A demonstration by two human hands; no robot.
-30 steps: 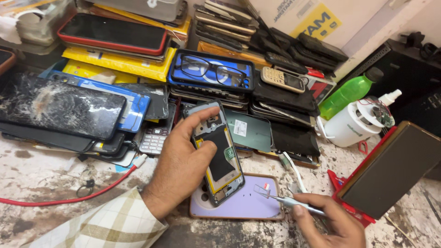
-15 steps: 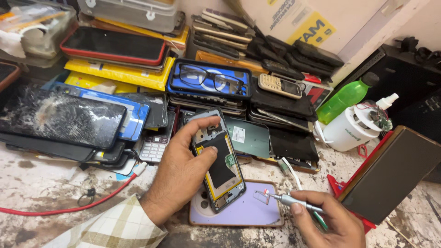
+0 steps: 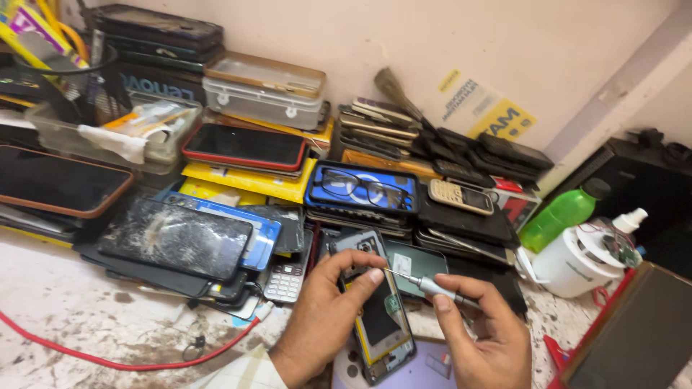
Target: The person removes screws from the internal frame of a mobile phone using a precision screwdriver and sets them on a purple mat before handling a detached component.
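My left hand grips an opened smartphone with its back cover off, tilted upright above the bench, thumb and forefinger near its top. My right hand holds a small screwdriver with a grey handle; its thin tip points left at the upper part of the phone, beside my left forefinger. A lilac phone back cover lies flat under both hands.
Stacks of phones and cracked screens crowd the bench back, with spectacles on a blue case. A keypad phone, a red cable, a green bottle, a white tub and a dark tablet stand around.
My right hand rose from the lilac cover and brought the screwdriver tip up to the phone's upper part. The camera tilted up, showing more of the wall and stacks.
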